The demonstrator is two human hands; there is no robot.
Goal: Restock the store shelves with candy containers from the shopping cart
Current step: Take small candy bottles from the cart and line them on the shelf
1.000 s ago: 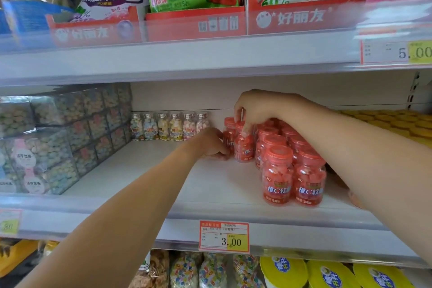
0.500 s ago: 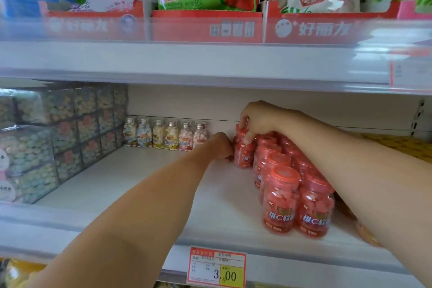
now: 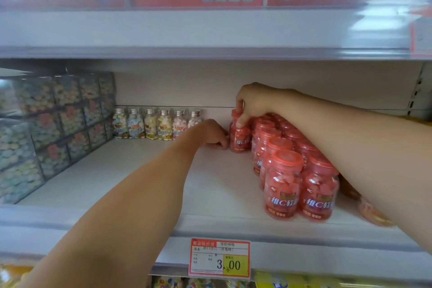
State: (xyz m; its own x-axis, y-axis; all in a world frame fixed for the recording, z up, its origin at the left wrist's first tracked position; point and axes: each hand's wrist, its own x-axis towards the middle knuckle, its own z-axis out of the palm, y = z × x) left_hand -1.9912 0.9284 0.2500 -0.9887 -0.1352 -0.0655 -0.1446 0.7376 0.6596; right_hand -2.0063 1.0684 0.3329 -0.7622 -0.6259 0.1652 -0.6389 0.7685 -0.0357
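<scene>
Right hand (image 3: 254, 103) grips the top of a red jar (image 3: 240, 139) standing at the back left corner of the jar block (image 3: 301, 184) on the shelf (image 3: 140, 184). Left hand (image 3: 211, 132) rests on the shelf just beside that jar's base, fingers curled under; whether they hold anything cannot be told. Small bottles (image 3: 156, 124) line the back wall.

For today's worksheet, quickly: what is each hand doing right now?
Left hand: curled beside red candy bottle; hold cannot be told.
Right hand: grips that bottle's top.
</scene>
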